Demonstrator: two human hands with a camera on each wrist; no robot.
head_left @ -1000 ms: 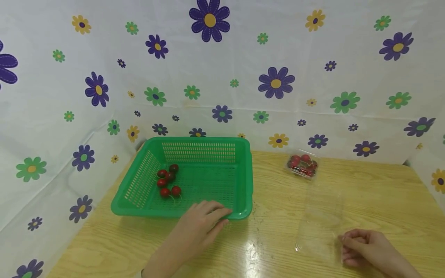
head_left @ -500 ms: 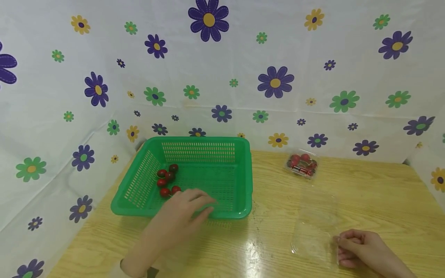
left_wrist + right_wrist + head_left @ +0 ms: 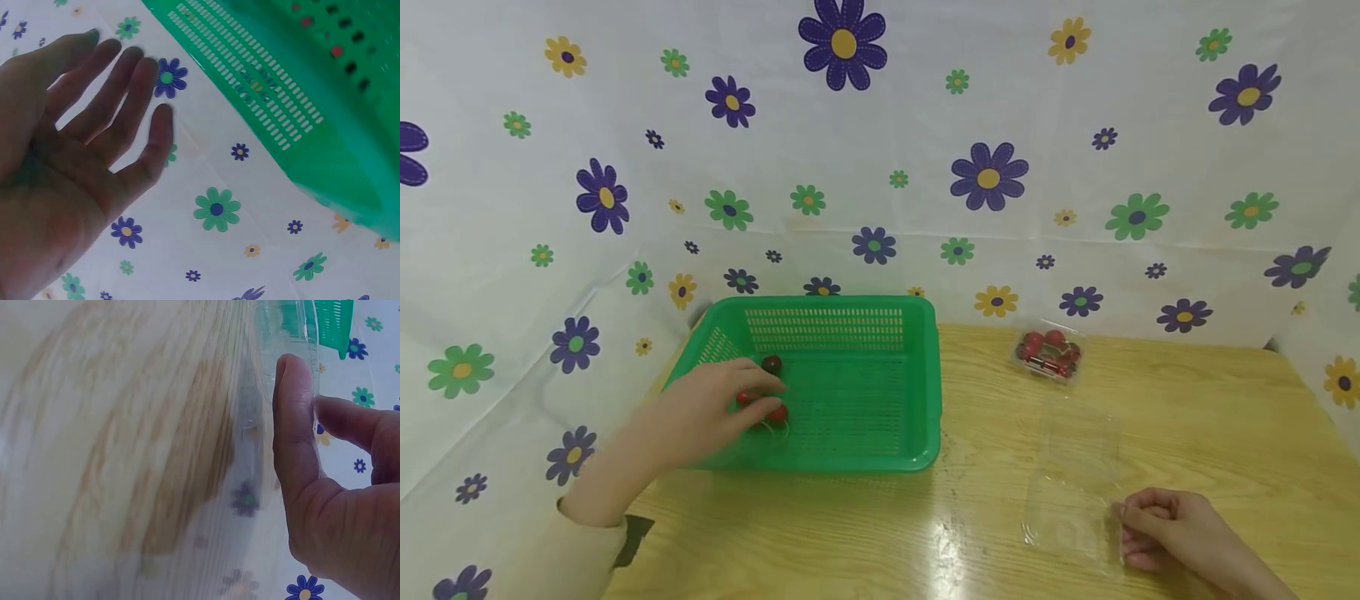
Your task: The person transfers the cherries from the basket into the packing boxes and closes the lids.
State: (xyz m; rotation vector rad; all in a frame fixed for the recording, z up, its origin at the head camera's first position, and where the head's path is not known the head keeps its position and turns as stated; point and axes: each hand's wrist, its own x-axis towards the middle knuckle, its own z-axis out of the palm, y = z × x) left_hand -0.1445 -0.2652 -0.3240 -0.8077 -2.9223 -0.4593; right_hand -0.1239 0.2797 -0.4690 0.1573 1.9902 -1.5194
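Note:
My left hand (image 3: pixel 711 408) is over the left part of a green plastic basket (image 3: pixel 857 462), right above several red cherries (image 3: pixel 779 413) with thin stems. Its fingers are loosely bent and hold nothing; the left wrist view shows the bare palm (image 3: pixel 69 181). The hand covers some of the cherries. On the right, my right hand (image 3: pixel 1180 529) pinches the near right edge of a clear plastic clamshell box (image 3: pixel 1067 517), which lies opened out on the table. In the right wrist view, thumb and finger meet at the edge of the clear plastic (image 3: pixel 290 334).
A second clear box (image 3: pixel 1051 354), closed and filled with cherries, stands at the back right of the wood-grain table (image 3: pixel 985 467). A white cloth (image 3: pixel 917 125) with printed flowers rises behind the table and along its sides.
My left hand has moved from the basket's front right rim leftward to above the cherries. My right hand keeps its pinch, and the opened box has shifted slightly left.

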